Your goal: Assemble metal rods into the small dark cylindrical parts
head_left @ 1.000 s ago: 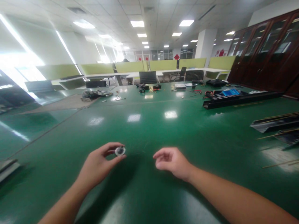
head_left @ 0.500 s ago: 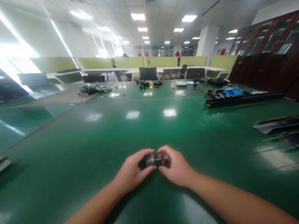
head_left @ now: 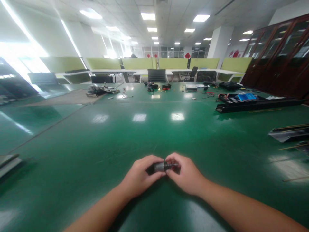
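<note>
In the head view, the left hand [head_left: 141, 175] and the right hand [head_left: 187, 174] met above the near edge of the green desk [head_left: 149, 135]; both pinched a small dark cylindrical part [head_left: 164, 167] between thumb and fingers, the left closed on its silvery end, the right closed on its darker end; the part lay level between the two hands, just over the desk, and whether it touched the surface could not be told. Toward the right edge lay a long black tray [head_left: 256, 104] with a blue item [head_left: 243, 96] on it; nearer along that edge lay a dark flat strip [head_left: 288, 132]. At the far edge sat scattered tools and cables [head_left: 156, 86]; behind them stood a black chair [head_left: 156, 75] and green partitions [head_left: 137, 63].
</note>
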A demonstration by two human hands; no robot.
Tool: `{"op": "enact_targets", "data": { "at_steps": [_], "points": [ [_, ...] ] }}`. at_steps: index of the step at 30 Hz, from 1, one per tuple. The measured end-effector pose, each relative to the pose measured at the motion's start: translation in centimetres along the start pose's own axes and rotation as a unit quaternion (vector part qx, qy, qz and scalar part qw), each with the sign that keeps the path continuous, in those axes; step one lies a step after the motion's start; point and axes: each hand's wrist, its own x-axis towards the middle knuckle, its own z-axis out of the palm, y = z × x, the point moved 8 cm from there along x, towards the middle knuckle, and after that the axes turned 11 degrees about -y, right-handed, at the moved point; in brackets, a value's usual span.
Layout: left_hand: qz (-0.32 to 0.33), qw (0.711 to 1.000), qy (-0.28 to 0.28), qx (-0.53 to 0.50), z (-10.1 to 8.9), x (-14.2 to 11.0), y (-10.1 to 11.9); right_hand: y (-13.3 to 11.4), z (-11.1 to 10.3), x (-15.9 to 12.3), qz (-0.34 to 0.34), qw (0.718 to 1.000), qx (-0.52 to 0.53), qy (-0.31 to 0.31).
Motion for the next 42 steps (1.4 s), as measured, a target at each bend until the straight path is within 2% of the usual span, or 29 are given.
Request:
{"op": "enact_targets", "data": {
  "at_steps": [8, 42],
  "points": [
    [-0.003, 1.000, 0.007, 0.014, 0.00, 0.01, -0.06, -0.10, -0.01, 0.18, -0.021, 1.000, -0.016, 0.001],
    [-0.036, 0.998, 0.016, 0.045, 0.02, -0.16, -0.43, 0.08, -0.52, 0.59, -0.006, 1.000, -0.014, -0.009]
  ]
}}
